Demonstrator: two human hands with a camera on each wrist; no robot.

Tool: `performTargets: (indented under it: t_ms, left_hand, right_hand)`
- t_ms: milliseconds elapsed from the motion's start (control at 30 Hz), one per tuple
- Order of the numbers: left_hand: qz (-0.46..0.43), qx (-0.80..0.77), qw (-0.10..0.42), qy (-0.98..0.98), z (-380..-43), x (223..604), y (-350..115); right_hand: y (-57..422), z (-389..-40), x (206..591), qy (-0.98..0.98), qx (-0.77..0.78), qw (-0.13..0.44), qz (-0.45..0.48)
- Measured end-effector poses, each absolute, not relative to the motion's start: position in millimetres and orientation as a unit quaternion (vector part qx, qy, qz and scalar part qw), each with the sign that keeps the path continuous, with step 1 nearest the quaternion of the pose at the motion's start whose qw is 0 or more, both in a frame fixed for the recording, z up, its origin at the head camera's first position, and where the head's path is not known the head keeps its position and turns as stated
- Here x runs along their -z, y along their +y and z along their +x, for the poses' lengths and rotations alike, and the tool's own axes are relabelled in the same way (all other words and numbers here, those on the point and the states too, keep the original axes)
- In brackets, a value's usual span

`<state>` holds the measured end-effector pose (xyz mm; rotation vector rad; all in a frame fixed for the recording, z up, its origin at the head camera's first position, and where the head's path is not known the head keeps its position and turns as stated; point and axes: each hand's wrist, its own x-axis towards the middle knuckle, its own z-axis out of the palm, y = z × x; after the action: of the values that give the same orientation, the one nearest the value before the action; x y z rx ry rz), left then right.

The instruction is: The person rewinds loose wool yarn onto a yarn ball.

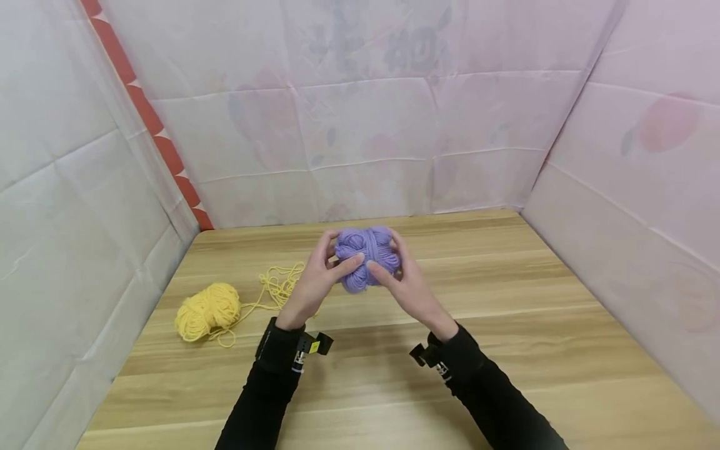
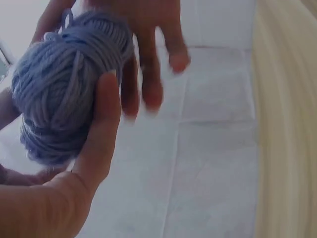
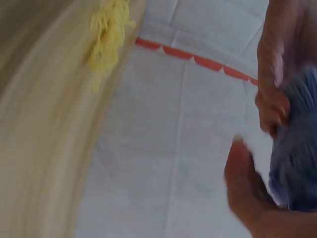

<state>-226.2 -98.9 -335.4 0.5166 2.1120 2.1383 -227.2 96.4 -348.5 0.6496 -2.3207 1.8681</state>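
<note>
Above the table, a skein of purple yarn (image 1: 367, 257), bound by a band of its own strands, is held between two hands. The left hand (image 1: 312, 284) grips its left side, thumb lying across the front and fingers round behind. On the other side the right hand (image 1: 415, 289) holds it, fingers partly hidden behind the yarn and thumb over its lower front. In the left wrist view several right-hand fingers (image 2: 151, 94) stretch out past the purple yarn (image 2: 59, 89), blurred. The right wrist view catches the skein (image 3: 299, 144) only in part at its edge.
At the left of the wooden table (image 1: 360, 400) lies a ball of yellow yarn (image 1: 209, 311). A loose tangle of yellow strand (image 1: 278, 284) trails from it, partly behind the left hand. White patterned sheets (image 1: 360, 137) wall the back and both sides.
</note>
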Motion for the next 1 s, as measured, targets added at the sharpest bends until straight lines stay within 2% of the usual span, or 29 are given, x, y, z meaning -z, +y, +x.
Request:
performTargets:
  t_ms: [67,133,200,267,433,533,667,800,1000]
  left_hand:
    - [0.166,-0.700,0.051,0.693,-227.7,337.7,-93.4]
    - [0.158,-0.700,0.053,0.695,-230.0,340.2,-89.6]
    - [0.160,-0.696,0.046,0.698,-231.4,343.0,-90.3]
    - [0.176,-0.690,0.031,0.701,-256.0,374.0,-98.0]
    - [0.165,-0.650,-0.008,0.742,-285.0,411.6,-135.6]
    - [0.105,-0.608,-0.028,0.786,-258.8,377.9,-157.9]
    - [0.035,-0.573,-0.024,0.818,-229.6,343.0,-183.0]
    - [0.001,-0.550,-0.022,0.835,-220.2,336.1,-202.9]
    - [-0.061,-0.521,-0.029,0.851,-217.3,338.7,-228.7]
  right_hand:
    - [94.7,-231.7,352.2,-0.734,-0.648,0.002,0.202]
    - [95.8,-237.3,354.6,-0.705,-0.685,-0.008,0.183]
    - [100.9,-243.3,356.5,-0.678,-0.717,-0.005,0.159]
    - [110.0,-250.0,358.1,-0.662,-0.739,0.004,0.129]
    - [148.6,-272.4,362.3,-0.659,-0.749,0.041,0.053]
    - [178.3,-288.3,369.7,-0.684,-0.726,0.069,0.008]
    - [215.0,-303.3,385.5,-0.733,-0.674,0.078,-0.048]
    - [240.2,-310.4,401.1,-0.776,-0.623,0.052,-0.079]
    - [253.3,-316.5,413.6,-0.831,-0.550,0.005,-0.087]
